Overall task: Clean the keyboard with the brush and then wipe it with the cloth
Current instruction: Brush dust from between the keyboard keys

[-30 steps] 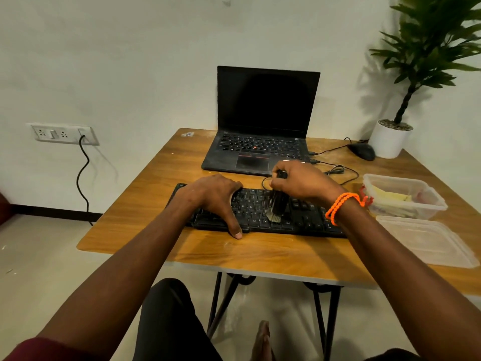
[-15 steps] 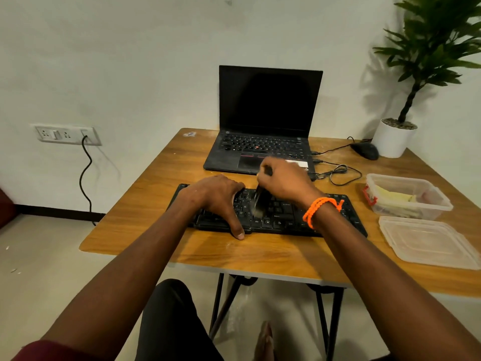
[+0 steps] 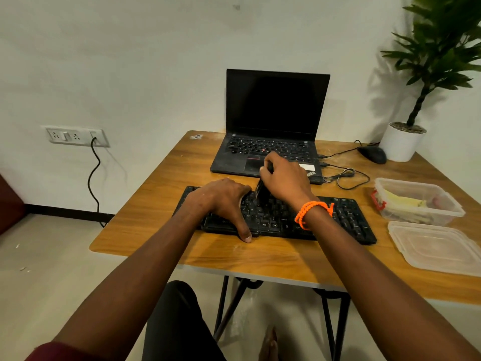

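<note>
- Nearest, two bare forearms reached up from the bottom edge, a maroon sleeve cut off at the lower left corner.
- Across the front of the wooden table lay the flat black keyboard, its left end covered by the left hand, which rested palm-down with straight fingers and the thumb over the front edge.
- Just beyond, the right hand, an orange beaded bracelet on its wrist, curled round the dark brush; the brush stood nearly upright on the keys mid-board, its bristles blurred and hard to make out.
- To the right sat a clear rectangular plastic container with a yellowish cloth-like thing inside, indistinct through the wall, and nearer it a flat translucent lid.
- Farther back stood an open matte-black laptop, screen dark, with looped cables, a rounded black mouse and a white cylindrical pot holding a leafy plant, its top cropped.
</note>
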